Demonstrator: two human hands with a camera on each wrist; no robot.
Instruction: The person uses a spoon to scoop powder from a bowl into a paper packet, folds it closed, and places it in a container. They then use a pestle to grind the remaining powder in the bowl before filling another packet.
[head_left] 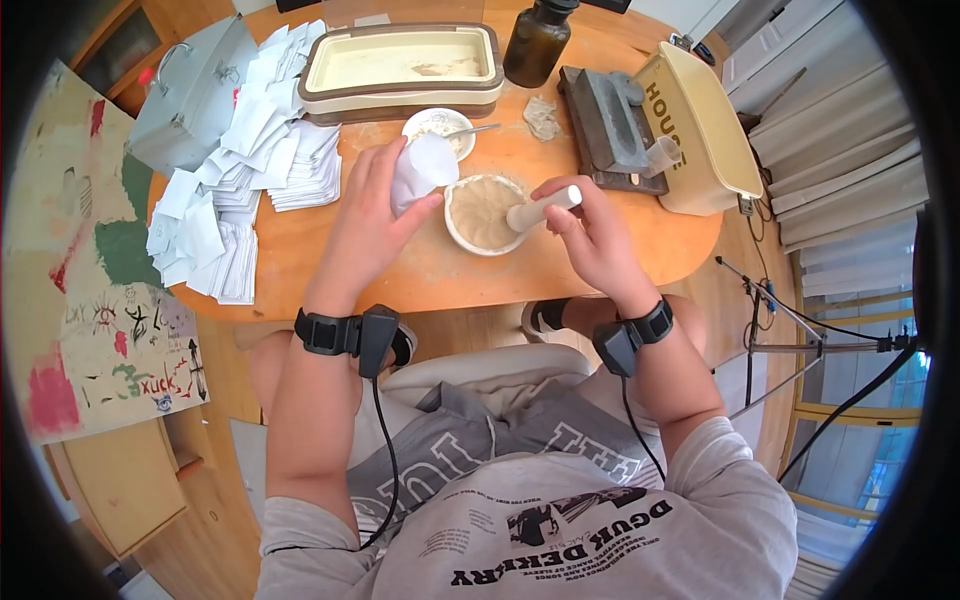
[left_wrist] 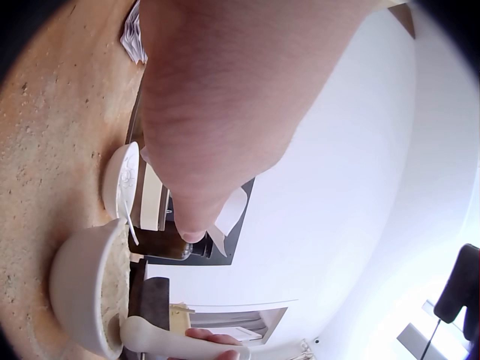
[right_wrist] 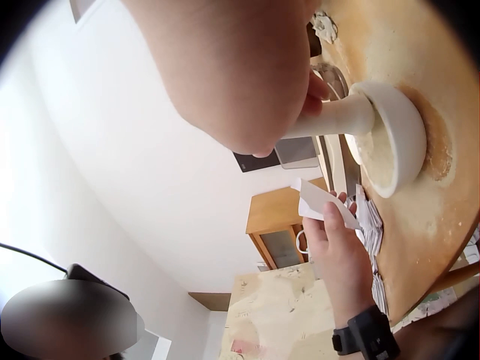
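Observation:
My left hand (head_left: 365, 225) holds a white paper packet (head_left: 425, 168) between thumb and fingers, up over the table just left of the mortar. In the right wrist view the packet (right_wrist: 324, 204) looks like folded paper. My right hand (head_left: 603, 240) grips a white pestle (head_left: 548, 207), which leans to the right with its head in the white mortar (left_wrist: 77, 289). Beige powder (head_left: 478, 208) fills much of the mortar, its surface marked with ridges. Behind the mortar sits a small white bowl (head_left: 411, 124) with pale powder and a spoon (head_left: 475, 130).
Piles of white paper packets (head_left: 300, 170) lie at the left, beside a grey metal box (head_left: 195, 95). A cream rectangular tray (head_left: 318, 75) and a dark brown jar (head_left: 537, 45) stand behind. At right are a dark grey device (head_left: 610, 125), a yellow bin (head_left: 700, 130) and crumpled tissue (head_left: 541, 118).

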